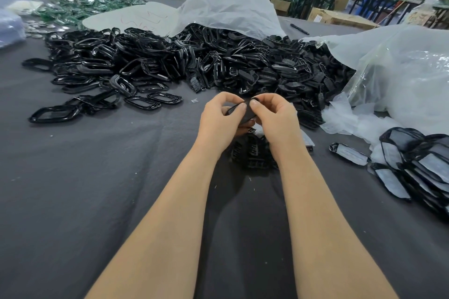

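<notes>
In the head view, the left hand (220, 120) and right hand (274, 119) pinched a small black plastic piece (245, 111) above the grey cloth (97, 189), seemingly light, stiff and slippery, best gripped at its edges.

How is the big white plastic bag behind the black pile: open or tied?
Open: the white plastic bag gapes at its mouth, with black plastic parts spilling out.

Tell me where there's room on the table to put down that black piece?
The widest bare grey cloth lies left of the left hand, in front of the pile of black frames. A narrower strip runs between the right hand and the stack of wrapped shells. Crowded: the heap of parts under the black piece.
</notes>
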`<move>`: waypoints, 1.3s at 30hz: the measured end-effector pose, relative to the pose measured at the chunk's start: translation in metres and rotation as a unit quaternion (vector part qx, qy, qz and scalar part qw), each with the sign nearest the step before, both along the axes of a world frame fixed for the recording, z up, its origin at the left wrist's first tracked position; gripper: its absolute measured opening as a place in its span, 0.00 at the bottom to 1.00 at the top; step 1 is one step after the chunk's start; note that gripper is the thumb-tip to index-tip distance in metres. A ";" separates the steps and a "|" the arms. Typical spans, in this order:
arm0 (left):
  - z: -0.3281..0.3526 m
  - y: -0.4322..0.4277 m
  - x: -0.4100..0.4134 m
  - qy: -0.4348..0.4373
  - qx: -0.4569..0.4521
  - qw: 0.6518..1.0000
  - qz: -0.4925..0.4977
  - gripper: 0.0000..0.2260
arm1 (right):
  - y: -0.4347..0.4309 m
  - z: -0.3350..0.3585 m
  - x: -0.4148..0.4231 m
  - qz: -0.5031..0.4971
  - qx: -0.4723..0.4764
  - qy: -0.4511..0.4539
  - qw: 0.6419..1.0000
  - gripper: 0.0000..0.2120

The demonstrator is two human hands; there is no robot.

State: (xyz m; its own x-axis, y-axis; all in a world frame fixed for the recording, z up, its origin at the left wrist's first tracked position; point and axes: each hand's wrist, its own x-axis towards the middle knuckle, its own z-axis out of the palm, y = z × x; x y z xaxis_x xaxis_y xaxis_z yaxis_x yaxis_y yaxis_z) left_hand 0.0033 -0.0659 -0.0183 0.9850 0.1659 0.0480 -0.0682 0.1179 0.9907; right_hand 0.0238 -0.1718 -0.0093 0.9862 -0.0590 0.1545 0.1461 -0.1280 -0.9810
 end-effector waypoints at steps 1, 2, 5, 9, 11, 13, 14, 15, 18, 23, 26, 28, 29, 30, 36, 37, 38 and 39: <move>0.000 0.000 0.000 -0.001 0.005 1.000 0.005 0.05 | 0.000 0.000 0.000 -0.001 -0.005 -0.003 1.000 0.08; 0.000 0.000 0.000 -0.001 0.011 1.000 0.012 0.06 | 0.000 -0.001 0.000 0.000 -0.009 -0.006 1.000 0.08; -0.002 0.000 0.001 0.000 0.024 0.999 0.032 0.05 | 0.002 -0.002 -0.001 0.009 -0.017 -0.011 1.000 0.08; -0.002 0.000 0.001 0.010 0.007 0.999 0.037 0.05 | 0.003 -0.001 -0.002 0.018 -0.025 -0.019 0.999 0.07; -0.002 0.000 0.001 0.011 0.009 0.999 0.034 0.05 | 0.004 -0.002 -0.002 0.015 -0.030 -0.021 0.999 0.08; -0.002 0.000 0.000 0.010 0.005 1.000 0.029 0.06 | 0.003 -0.001 -0.002 0.005 -0.018 -0.014 1.000 0.08; -0.001 -0.001 0.000 0.009 -0.008 1.000 0.024 0.06 | 0.003 -0.001 -0.002 -0.001 -0.004 -0.008 1.000 0.08; 0.000 -0.001 0.000 0.009 -0.024 1.000 0.018 0.07 | 0.003 -0.001 -0.002 -0.008 0.009 -0.002 1.000 0.08; 0.001 -0.002 0.000 0.012 -0.058 0.998 0.007 0.09 | 0.002 -0.001 0.000 -0.036 0.023 0.013 0.999 0.07; 0.001 -0.001 0.000 0.001 -0.024 0.999 -0.021 0.11 | 0.000 -0.002 0.002 -0.058 0.049 0.035 0.997 0.08; 0.000 -0.001 0.001 -0.021 0.057 0.998 -0.006 0.11 | -0.001 -0.003 0.002 -0.060 0.048 0.038 0.996 0.07; -0.001 -0.002 0.001 -0.033 0.122 0.992 0.011 0.11 | 0.000 -0.003 0.002 -0.060 0.033 0.036 0.997 0.05; -0.002 -0.002 0.001 -0.037 0.140 0.989 0.017 0.11 | 0.000 -0.004 0.002 -0.059 0.022 0.032 0.998 0.04; -0.003 -0.002 0.001 -0.040 0.146 0.988 0.022 0.10 | 0.000 -0.005 0.002 -0.060 0.008 0.024 0.998 0.04; -0.005 0.004 0.000 -0.015 0.112 0.994 0.006 0.08 | -0.004 -0.007 0.003 -0.086 -0.027 0.001 0.996 0.02; -0.005 0.005 0.000 -0.014 0.117 0.993 0.002 0.09 | -0.005 -0.007 0.004 -0.089 -0.026 0.003 0.996 0.02; -0.005 0.005 0.000 -0.013 0.124 0.992 0.002 0.10 | -0.005 -0.008 0.003 -0.091 -0.025 0.004 0.996 0.02; -0.005 0.005 0.000 -0.012 0.131 0.991 0.004 0.11 | -0.005 -0.008 0.003 -0.090 -0.023 0.007 0.996 0.02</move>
State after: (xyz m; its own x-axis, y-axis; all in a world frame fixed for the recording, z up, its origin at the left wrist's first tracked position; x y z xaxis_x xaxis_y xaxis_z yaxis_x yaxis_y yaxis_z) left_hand 0.0036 -0.0611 -0.0233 0.9819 0.1515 0.1140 -0.0923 -0.1432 0.9854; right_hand 0.0272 -0.1768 -0.0170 0.9623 -0.2286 0.1477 0.1031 -0.1961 -0.9752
